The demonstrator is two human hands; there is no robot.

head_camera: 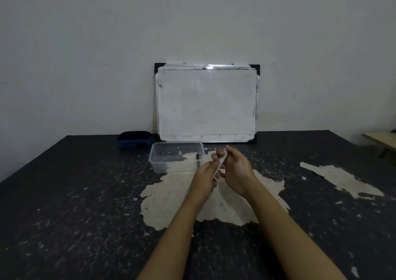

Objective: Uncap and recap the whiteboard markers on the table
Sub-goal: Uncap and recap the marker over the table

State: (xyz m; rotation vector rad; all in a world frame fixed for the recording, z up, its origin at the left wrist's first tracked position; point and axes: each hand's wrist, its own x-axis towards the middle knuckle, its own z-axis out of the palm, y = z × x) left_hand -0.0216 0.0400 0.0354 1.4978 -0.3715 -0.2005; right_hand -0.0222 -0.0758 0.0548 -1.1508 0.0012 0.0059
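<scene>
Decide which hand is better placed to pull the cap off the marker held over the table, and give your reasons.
Probably the right hand: its fingertips pinch the white marker's upper end, while the left hand wraps the lower barrel, steadying it.

Most of the white marker (220, 165) is covered by the fingers of the left hand (203, 178) and right hand (236, 169); only a pale strip shows between them. Its far end, under the right fingertips, is hidden, so the cap perhaps sits on. Both forearms run off the bottom edge.
</scene>
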